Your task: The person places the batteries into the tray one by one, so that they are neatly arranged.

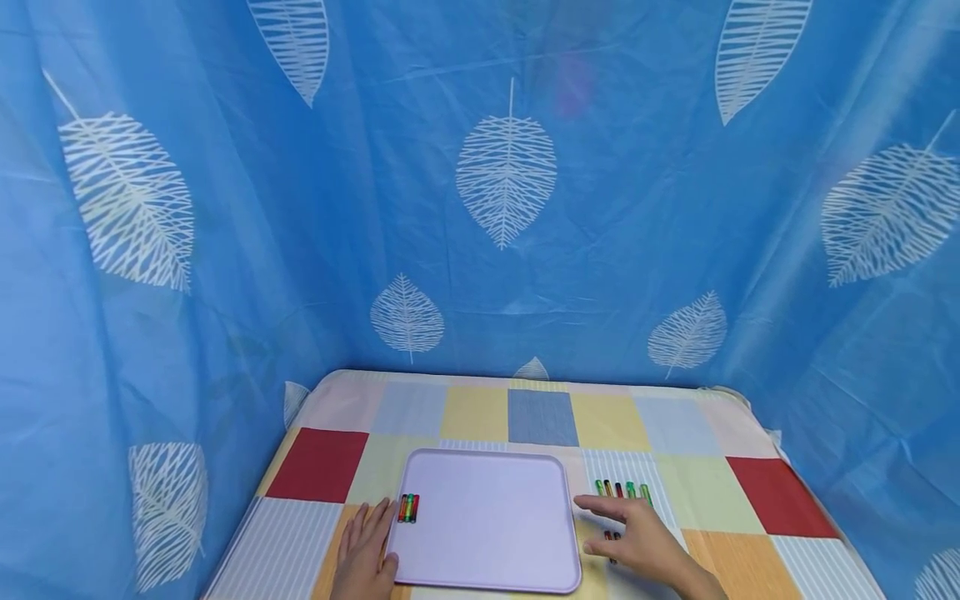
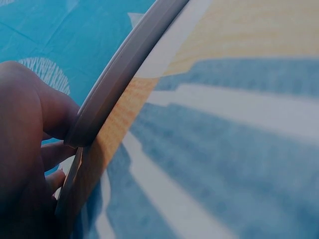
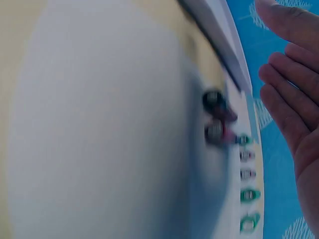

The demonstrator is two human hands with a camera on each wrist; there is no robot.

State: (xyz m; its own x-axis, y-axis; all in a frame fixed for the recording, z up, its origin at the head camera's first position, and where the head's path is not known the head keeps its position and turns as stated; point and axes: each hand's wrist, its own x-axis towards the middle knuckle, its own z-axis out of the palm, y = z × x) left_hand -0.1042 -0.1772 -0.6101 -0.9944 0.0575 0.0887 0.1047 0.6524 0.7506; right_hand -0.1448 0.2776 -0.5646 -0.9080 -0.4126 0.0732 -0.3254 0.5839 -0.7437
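Note:
A pale lilac tray [image 1: 487, 525] lies on the table, with a few red and green batteries [image 1: 408, 508] side by side at its left edge. Beside that edge rests my left hand [image 1: 365, 554], fingers extended. In the left wrist view its thumb touches the tray rim [image 2: 107, 94]. My right hand [image 1: 641, 537] hovers just off the tray's right side, thumb and fingers apart, holding nothing. Two dark-ended batteries [image 3: 214, 132] lie below it, partly hidden by the hand in the head view. Beyond the fingers stands a row of several batteries [image 1: 631, 490], green and dark.
A patchwork cloth [image 1: 540, 417] in coloured squares covers the table. Blue curtains [image 1: 600, 250] with white leaf prints hang behind the table and along both sides.

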